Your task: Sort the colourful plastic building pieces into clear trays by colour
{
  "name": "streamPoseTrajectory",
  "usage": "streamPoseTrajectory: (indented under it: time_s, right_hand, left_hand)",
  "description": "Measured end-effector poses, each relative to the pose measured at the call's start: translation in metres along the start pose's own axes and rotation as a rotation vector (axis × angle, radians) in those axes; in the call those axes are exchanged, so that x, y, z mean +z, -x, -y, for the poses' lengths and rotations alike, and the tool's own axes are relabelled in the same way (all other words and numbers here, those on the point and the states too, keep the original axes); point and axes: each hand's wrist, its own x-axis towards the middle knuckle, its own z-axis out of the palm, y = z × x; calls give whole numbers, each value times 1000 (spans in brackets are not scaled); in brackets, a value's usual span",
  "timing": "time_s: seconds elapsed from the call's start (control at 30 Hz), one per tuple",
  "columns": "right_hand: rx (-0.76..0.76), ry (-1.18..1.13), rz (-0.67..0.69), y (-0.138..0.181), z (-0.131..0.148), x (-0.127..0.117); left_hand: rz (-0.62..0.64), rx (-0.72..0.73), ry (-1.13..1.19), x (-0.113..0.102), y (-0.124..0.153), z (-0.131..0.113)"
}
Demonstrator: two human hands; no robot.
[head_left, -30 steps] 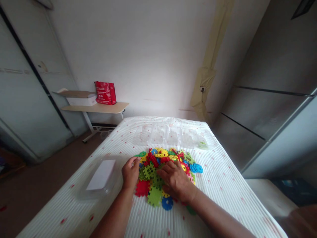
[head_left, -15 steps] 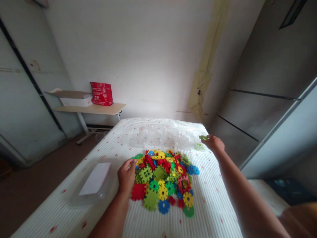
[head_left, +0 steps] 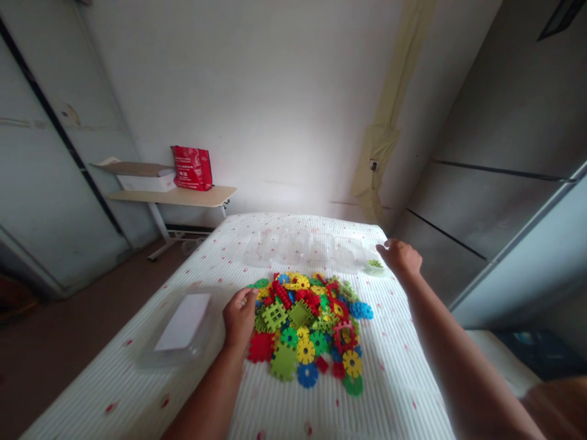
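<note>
I see a few green pieces (head_left: 375, 263) in the clear container (head_left: 377, 272) right of centre; little seems done, as far more lie in the mixed pile (head_left: 300, 313) at lower centre. The right hand (head_left: 403, 256), near that container, has loosely parted fingers, seemingly empty; the left hand (head_left: 239, 315) curls beside the pile, its hold unclear

The head camera is looking down over the cloth (head_left: 389, 391) from six o'clock. It is facing the wall (head_left: 275, 110) at twelve.
</note>
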Motion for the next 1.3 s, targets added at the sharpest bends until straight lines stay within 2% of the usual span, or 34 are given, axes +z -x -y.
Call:
streamPoseTrajectory:
  time_s: [0.13, 0.3, 0.37, 0.47, 0.53, 0.67, 0.9, 1.1, 1.2, 1.3]
  right_hand:
    - [-171, -167, -79, 32, 15, -13]
    - [-553, -451, 2, 94, 40, -10]
    - [-711, -479, 33, 118, 52, -6]
    - [-884, -379, 79, 147, 71, 2]
    - [-921, -275, 113, 160, 83, 9]
    - [-878, -131, 105, 177, 98, 24]
    - [-859, -55, 88, 184, 108, 35]
    - [-873, -139, 70, 179, 101, 24]
    - [-993, -290, 160, 188, 93, 15]
    - [-1097, -355, 265, 206, 89, 16]
  left_hand:
    - [0, -5, 10, 1, 1, -1]
    - [2, 9, -3, 0, 3, -3]
    - [3, 17, -11, 0, 3, -4]
    - [-5, 20, -15, -1, 3, -5]
    - [-6, 14, -12, -1, 4, -6]
    - [-3, 17, -16, -1, 5, -8]
    - [-1, 20, -16, 0, 4, -7]
    - [5, 29, -16, 1, 4, -5]
    - [9, 22, -22, 1, 4, -5]
    - [4, 1, -21, 2, 4, -5]
